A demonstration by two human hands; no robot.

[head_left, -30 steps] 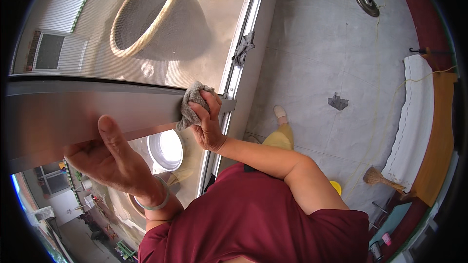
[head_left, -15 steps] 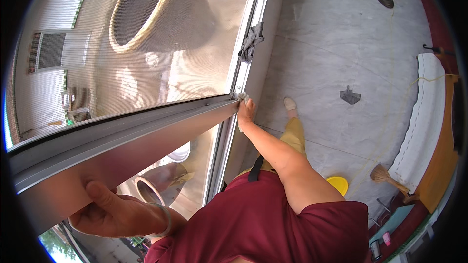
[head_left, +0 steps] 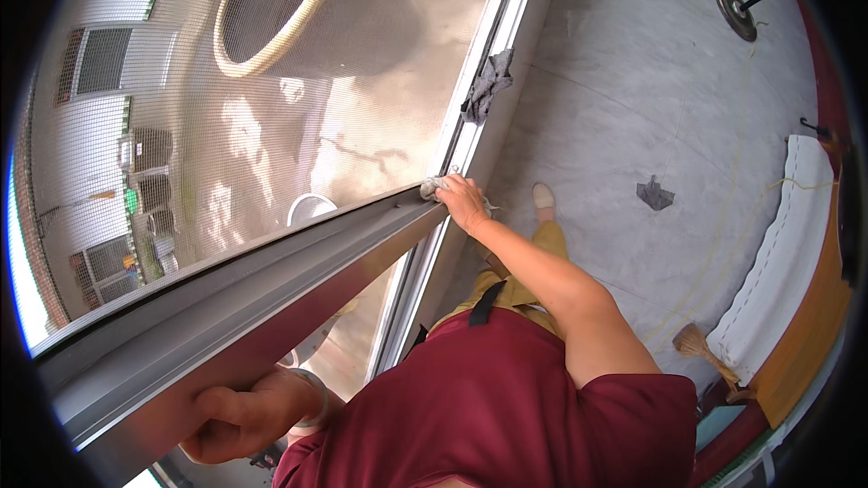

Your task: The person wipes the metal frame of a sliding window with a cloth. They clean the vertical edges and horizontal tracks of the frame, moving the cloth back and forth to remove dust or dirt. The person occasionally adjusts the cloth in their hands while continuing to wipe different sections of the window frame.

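One grey rag (head_left: 431, 189) is clutched in the fingers of the right hand (head_left: 464, 203) at one metal rail's (head_left: 307, 307) end; whether it is gripped by the left hand (head_left: 253, 416) cannot be told. Two other cloths (head_left: 488, 88) lie along the track (head_left: 517, 4).

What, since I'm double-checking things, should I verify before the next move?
1. Right hand holding the pale grey cloth: ok.
2. Pale grey cloth at the end of the metal rail: ok.
3. Left hand gripping the metal rail: cannot tell; contact is unclear.
4. Track free of other cloths: not ok; a dark grey cloth lies on it.
5. Beige shoe apart from the dark grey patch: ok.
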